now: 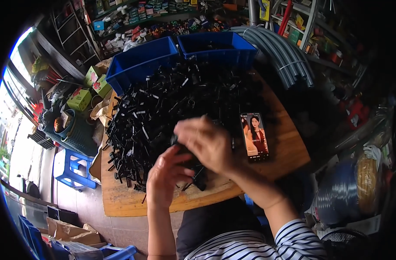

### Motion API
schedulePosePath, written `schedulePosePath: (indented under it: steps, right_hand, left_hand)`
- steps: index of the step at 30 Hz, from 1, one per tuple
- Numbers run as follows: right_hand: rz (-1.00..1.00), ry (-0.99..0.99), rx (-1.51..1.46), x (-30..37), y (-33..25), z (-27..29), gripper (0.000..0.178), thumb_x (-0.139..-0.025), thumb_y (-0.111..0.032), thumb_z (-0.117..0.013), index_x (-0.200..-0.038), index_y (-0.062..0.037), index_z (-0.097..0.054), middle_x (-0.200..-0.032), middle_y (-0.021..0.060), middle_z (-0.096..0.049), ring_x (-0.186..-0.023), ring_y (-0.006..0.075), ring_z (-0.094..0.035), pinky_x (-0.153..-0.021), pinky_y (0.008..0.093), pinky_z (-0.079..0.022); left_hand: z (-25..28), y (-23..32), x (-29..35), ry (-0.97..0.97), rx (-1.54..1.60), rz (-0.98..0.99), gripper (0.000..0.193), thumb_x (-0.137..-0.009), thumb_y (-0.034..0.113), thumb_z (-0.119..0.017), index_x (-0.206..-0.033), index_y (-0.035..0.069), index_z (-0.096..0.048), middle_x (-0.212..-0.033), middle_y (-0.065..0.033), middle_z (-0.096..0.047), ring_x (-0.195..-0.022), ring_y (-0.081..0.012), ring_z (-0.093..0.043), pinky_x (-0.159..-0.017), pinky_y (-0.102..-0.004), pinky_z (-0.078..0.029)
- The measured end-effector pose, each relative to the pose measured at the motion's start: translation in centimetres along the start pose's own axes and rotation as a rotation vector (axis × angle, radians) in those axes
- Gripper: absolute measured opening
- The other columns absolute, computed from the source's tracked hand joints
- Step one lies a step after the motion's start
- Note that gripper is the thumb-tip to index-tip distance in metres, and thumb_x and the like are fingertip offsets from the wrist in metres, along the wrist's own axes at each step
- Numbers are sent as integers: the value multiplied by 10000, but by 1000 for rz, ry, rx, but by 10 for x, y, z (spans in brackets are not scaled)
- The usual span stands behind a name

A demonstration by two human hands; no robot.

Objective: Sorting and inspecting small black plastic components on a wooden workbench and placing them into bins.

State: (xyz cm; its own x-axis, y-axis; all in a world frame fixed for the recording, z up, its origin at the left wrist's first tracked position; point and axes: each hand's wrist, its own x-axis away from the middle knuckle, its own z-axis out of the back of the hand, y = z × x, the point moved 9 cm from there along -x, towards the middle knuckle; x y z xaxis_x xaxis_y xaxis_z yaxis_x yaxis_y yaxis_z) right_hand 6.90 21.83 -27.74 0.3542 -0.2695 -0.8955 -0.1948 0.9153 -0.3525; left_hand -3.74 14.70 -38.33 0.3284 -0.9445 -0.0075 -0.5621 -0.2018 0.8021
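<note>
A big heap of small black plastic parts (163, 102), some with pale ends or tags, covers most of a wooden table (120, 207). Over the near side of the heap, my left hand (165, 177) has its fingers curled around something dark that blends into the pile, so its kind is not clear. Just above and to the right is my right hand (206, 145), smeared by motion, its fingers pointing left toward the left fingertips. Whether it grips anything cannot be seen.
Two blue bins (141, 63) (217, 45) stand behind the heap. A phone (254, 138) showing a video lies at the table's right. Grey coiled pipes (289, 60) are at the back right, a blue stool (72, 170) at left, and a wrapped roll (341, 193) at right.
</note>
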Motion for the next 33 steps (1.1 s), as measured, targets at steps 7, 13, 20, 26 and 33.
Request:
schedulePosePath:
  steps: [7,13,20,26,33]
  right_hand:
    - [45,-123,-97,44,-43,-6,345,-655,32,-732,-988,-41,-678,-1088,77,-625,-831,176,-577,-672,261,-509]
    - [93,-297,-20,49,-51,-7,494,-639,50,-728,-1110,-62,-630,-1250,118,-533,-928,215,-570,-778,307,-501]
    - [-441,-158,-220,64,-7,16,371,-880,-36,-605,-1240,-20,-520,-1075,103,-594,-956,151,-612,-824,261,-498]
    - [-551,3,-407,69,3,21,197,-877,-18,-599,-1068,-43,-640,-962,72,-618,-866,129,-614,-769,243,-494]
    - [-519,-286,-457,65,8,-3,84,-838,-65,-664,-922,-60,-663,-965,64,-620,-868,122,-587,-761,253,-484]
  left_hand:
    - [-12,-11,17,-55,198,43,293,-957,218,-460,-1109,-25,-522,-794,-104,-599,-625,-173,-593,-518,-275,-488]
    - [-6,-10,21,-16,163,47,275,-939,172,-501,-1131,-23,-528,-813,-66,-598,-660,-139,-588,-550,-258,-486]
    - [-28,-16,26,-5,-290,-52,203,-850,53,-629,-1037,-24,-621,-847,-30,-607,-747,-91,-562,-648,-235,-485]
    - [-17,-14,28,142,-289,-191,203,-840,-1,-644,-1030,-68,-630,-973,-81,-600,-765,-121,-603,-675,-230,-511]
    - [-13,-6,42,191,-465,-408,229,-794,-80,-657,-1021,-78,-629,-990,-107,-604,-792,-131,-611,-662,-219,-510]
